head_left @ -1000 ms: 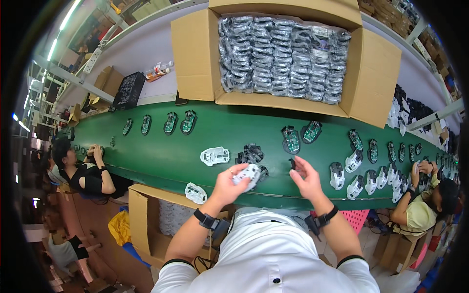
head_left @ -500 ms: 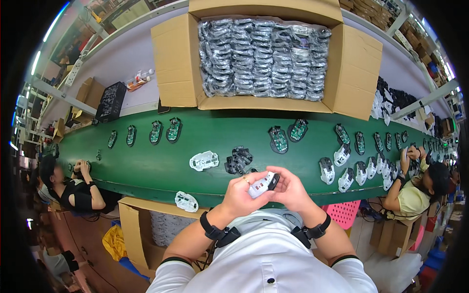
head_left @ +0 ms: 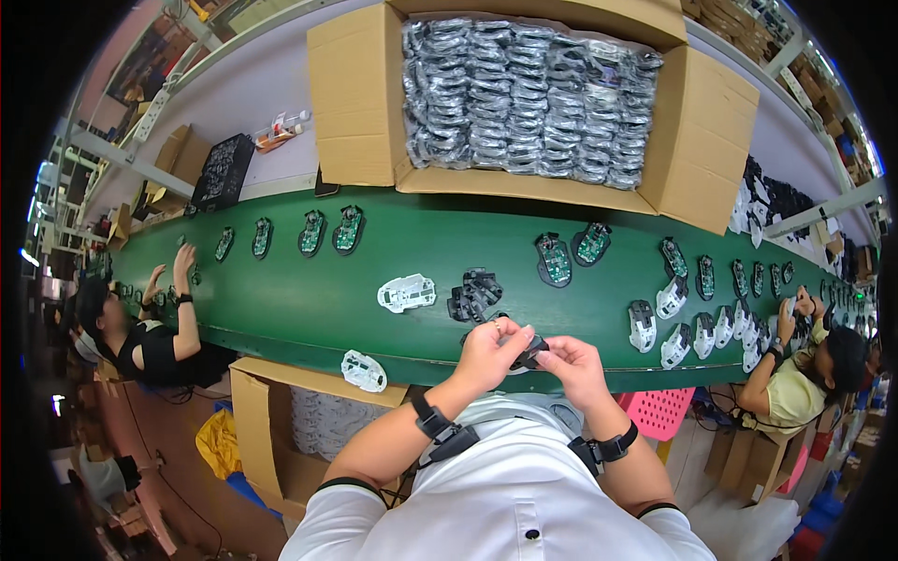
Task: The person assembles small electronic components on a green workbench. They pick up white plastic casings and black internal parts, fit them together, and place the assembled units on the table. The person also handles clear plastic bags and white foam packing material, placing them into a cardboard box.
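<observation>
Open carton (head_left: 697, 122) stands behind conveyor belt (head_left: 309, 299).

bare green belt (head_left: 309, 299) left, black parts (head_left: 474, 294) ahead

I see a large open brown cardboard box (head_left: 673, 122) behind the green belt, full of grey plastic-wrapped bundles (head_left: 524, 98). A smaller open brown carton (head_left: 262, 421) stands under the belt's near edge, at my left.

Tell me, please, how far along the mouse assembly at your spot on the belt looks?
Finished-looking shells lie in a row on the right. Both hands, left hand and right hand, hold a small dark part together. A white shell, a pile of black parts and two circuit boards wait untouched.
</observation>
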Action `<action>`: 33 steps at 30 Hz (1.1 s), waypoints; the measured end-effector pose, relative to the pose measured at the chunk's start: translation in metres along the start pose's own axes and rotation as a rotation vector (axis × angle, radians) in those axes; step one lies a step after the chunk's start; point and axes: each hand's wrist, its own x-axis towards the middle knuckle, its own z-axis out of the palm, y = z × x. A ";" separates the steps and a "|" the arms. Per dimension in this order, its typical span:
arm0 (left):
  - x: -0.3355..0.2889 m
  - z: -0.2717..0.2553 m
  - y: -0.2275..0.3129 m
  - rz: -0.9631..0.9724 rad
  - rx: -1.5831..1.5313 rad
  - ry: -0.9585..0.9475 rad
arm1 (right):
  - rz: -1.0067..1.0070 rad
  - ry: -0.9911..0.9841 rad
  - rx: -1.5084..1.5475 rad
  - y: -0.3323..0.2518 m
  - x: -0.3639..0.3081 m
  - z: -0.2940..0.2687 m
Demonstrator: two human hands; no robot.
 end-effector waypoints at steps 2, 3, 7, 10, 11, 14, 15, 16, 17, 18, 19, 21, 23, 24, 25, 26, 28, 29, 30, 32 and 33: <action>0.001 0.008 0.002 -0.032 0.099 0.062 | 0.083 0.047 -0.047 0.000 0.000 0.000; 0.006 0.012 -0.004 -0.019 0.097 0.070 | 0.086 0.060 -0.055 -0.001 0.005 -0.001; 0.029 0.006 -0.006 0.124 0.479 0.049 | 0.041 0.209 -0.193 0.008 0.023 -0.034; 0.044 -0.025 -0.024 0.508 0.743 0.257 | -0.131 0.490 -1.016 0.018 0.050 -0.107; 0.044 -0.053 -0.021 0.367 0.660 0.244 | -0.388 0.610 -1.504 0.021 0.052 -0.116; 0.033 -0.113 -0.032 0.322 1.264 0.409 | -0.709 0.363 -1.339 0.008 0.073 -0.063; 0.030 -0.122 -0.039 0.290 1.342 0.385 | -0.803 0.189 -1.359 0.014 0.087 -0.046; 0.032 -0.131 -0.046 0.257 1.422 0.366 | -0.837 0.039 -1.308 0.031 0.104 -0.034; 0.036 -0.142 -0.057 0.283 1.376 0.378 | -0.792 -0.080 -1.351 0.037 0.113 -0.018; 0.041 -0.152 -0.069 0.309 1.330 0.386 | -0.764 -0.125 -1.387 0.047 0.125 -0.010; 0.043 -0.158 -0.070 0.338 1.285 0.393 | -0.748 -0.144 -1.397 0.051 0.135 -0.006; 0.048 -0.165 -0.073 0.252 1.107 0.456 | -0.719 -0.182 -1.415 0.056 0.150 0.001; 0.049 -0.161 -0.065 0.172 0.943 0.498 | -0.757 -0.181 -1.382 0.050 0.153 0.002; 0.046 -0.158 -0.061 0.135 0.876 0.511 | -0.760 -0.190 -1.339 0.054 0.161 -0.003; 0.039 -0.153 -0.061 0.092 0.802 0.524 | -0.756 -0.207 -1.302 0.058 0.164 -0.004; 0.026 -0.151 -0.062 0.257 0.829 0.575 | -0.678 -0.118 -1.176 0.049 0.155 0.009; 0.004 -0.138 -0.074 0.339 0.507 0.551 | -0.501 0.023 -1.017 0.031 0.138 0.013; -0.005 -0.125 -0.053 0.287 0.563 0.481 | -0.316 0.047 -1.121 0.027 0.132 -0.004; -0.013 -0.109 -0.036 0.193 0.585 0.446 | -0.441 -0.141 -1.493 0.034 0.134 -0.041; -0.028 -0.090 -0.027 0.125 0.518 0.348 | -0.287 0.069 -1.422 0.048 0.120 -0.062; -0.036 -0.083 -0.033 0.136 0.481 0.322 | -0.363 0.093 -1.435 0.052 0.114 -0.059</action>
